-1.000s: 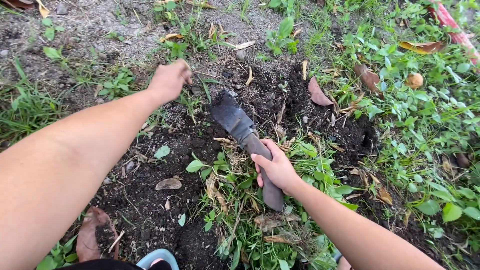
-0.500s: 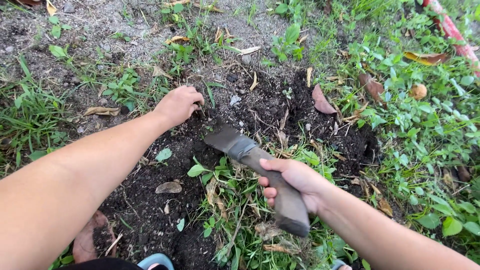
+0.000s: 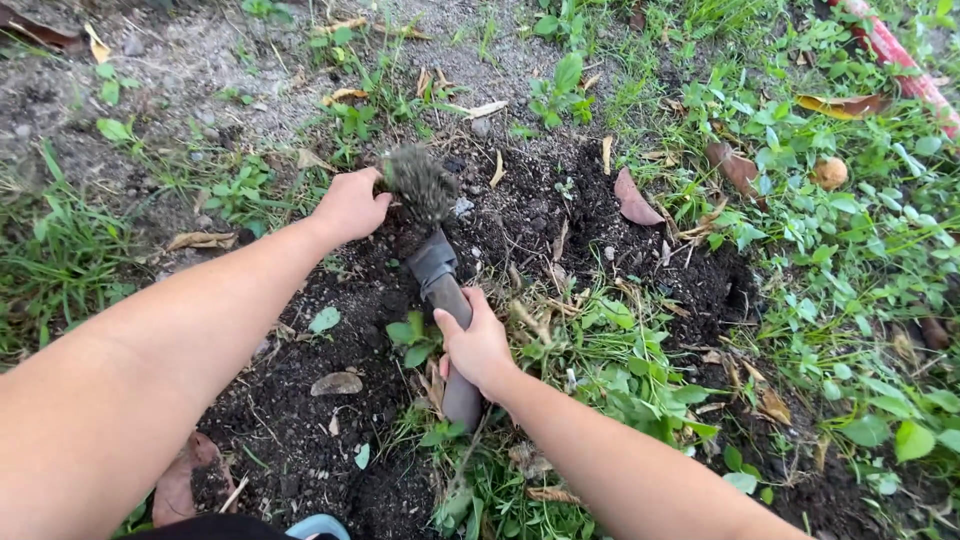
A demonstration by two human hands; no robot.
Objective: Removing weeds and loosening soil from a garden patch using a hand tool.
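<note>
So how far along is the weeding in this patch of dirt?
Done: a patch of dark loose soil already lies bare. In hand: the right hand grips a hand trowel dug in by a rooty clump, which the left hand holds. Left: leafy weeds beside the trowel.

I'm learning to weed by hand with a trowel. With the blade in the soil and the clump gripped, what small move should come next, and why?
Probably lift the weed clump clear with the left hand, since its dark root ball already looks raised above the soil. The right hand holds the trowel just under it, so levering a bit more may free remaining roots.
</note>
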